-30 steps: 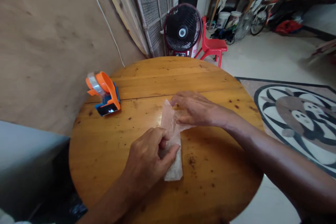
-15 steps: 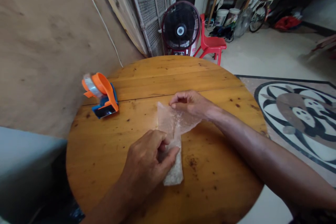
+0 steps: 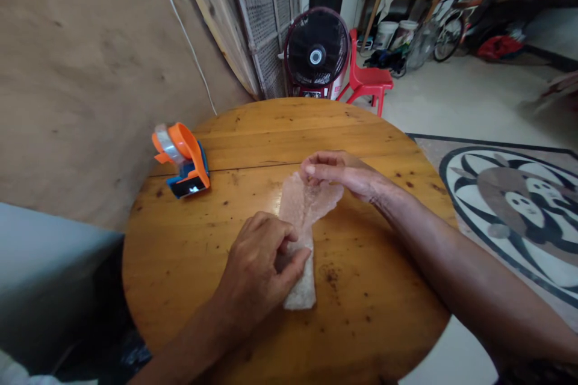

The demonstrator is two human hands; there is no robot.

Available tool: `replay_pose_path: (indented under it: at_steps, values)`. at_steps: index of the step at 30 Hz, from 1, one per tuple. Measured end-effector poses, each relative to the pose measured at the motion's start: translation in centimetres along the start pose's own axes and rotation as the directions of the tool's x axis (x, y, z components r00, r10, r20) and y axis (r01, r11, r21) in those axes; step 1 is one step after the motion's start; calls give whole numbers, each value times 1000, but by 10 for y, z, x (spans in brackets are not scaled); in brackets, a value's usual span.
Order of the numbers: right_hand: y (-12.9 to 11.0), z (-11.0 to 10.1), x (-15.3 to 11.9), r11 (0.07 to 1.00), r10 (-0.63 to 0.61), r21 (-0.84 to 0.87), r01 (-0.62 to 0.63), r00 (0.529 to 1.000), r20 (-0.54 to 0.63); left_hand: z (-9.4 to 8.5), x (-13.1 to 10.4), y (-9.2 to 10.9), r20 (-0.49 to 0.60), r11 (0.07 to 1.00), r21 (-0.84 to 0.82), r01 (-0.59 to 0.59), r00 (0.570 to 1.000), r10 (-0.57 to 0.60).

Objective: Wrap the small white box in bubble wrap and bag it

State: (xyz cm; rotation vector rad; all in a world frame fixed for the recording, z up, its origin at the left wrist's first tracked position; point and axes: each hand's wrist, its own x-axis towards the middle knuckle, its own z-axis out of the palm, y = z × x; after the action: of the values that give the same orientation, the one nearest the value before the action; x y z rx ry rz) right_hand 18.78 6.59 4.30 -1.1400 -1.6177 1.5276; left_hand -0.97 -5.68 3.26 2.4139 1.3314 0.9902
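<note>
A translucent, whitish piece of bubble wrap lies lengthwise on the round wooden table. Its near part is folded into a narrow strip, and the far part fans out into a loose flap. My left hand rests over the strip's left side, fingers curled and thumb across it, closed on the wrap. At the far edge, my right hand pinches the flap between thumb and fingertips. Whether anything lies inside the wrap, I cannot tell.
An orange and blue tape dispenser with clear tape stands at the table's left, beside a wooden board. Beyond the far edge are a fan and a red chair. A panda-patterned floor design lies to the right.
My right hand has shifted slightly, its thumb now showing more on top, and the flap looks narrower on the right. My left hand stays on the strip. The view has shifted a little.
</note>
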Motion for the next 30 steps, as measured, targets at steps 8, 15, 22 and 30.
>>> replay_pose_path:
  at_steps: [8,15,22,30]
  values:
    - [11,9,3,998,-31,-55,28,998,-53,2,0,-2,14,997,-73,20,1000,-19]
    - [8,-8,-1,986,-55,-148,77,988,148,4,-1,-4,18,994,-107,30,999,-28]
    - [3,1,-11,924,-91,-335,183,958,272,4,-1,-5,23,994,-108,2,1000,1]
    - [17,6,2,944,-246,-222,243,969,17,4,1,-5,26,993,-116,14,1000,-11]
